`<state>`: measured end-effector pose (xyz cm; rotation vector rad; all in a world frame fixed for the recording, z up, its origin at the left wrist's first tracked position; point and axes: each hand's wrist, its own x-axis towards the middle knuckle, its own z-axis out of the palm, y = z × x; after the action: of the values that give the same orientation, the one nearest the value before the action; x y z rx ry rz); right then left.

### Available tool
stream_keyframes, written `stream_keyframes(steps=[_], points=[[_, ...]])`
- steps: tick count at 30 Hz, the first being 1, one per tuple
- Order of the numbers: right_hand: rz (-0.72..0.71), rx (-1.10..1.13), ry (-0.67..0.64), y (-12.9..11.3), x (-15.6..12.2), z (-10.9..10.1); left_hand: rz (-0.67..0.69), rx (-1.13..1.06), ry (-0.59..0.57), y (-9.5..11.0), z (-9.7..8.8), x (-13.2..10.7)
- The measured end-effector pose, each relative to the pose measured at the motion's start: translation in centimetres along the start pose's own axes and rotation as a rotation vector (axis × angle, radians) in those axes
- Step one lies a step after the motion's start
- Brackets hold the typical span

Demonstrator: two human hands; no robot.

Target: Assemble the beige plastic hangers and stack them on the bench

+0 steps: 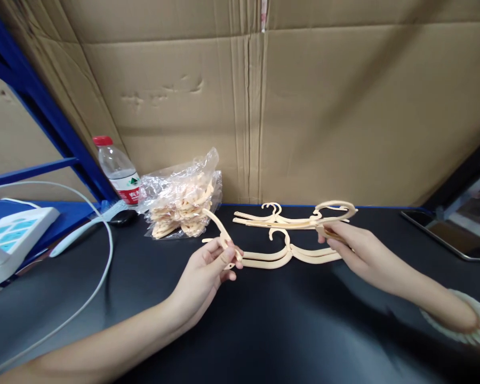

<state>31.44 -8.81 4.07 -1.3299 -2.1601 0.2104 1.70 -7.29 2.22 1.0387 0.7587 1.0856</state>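
My left hand is closed, with thumb and fingers pinching a slim, curved beige hanger piece that tilts up to the left. On the right, my right hand grips another beige hanger piece, its hook-shaped curve arching above the fingers. Between the hands a beige clothes hanger with a hook lies flat on the dark table, its left end partly hidden behind my left hand. Farther back, more beige hangers lie close together, partly covered by my right hand and the piece in it.
A clear plastic bag of beige parts sits at the back left, beside a red-capped water bottle. A white cable loops across the left. Cardboard walls the back; a dark flat device lies at right.
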Motion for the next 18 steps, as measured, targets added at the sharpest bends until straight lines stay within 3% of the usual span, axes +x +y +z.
stream_keyframes(steps=[4,10,18], points=[[0.067,-0.015,-0.053,-0.1,-1.1,0.6,0.022,0.004,0.048,0.1,-0.2,0.2],[0.068,-0.028,0.012,0.1,-1.6,0.9,0.005,0.083,0.045,-0.3,-0.6,0.2],[0.055,0.123,0.057,-0.4,-2.1,1.4,-0.041,0.065,0.015,-0.8,-0.8,-0.1]])
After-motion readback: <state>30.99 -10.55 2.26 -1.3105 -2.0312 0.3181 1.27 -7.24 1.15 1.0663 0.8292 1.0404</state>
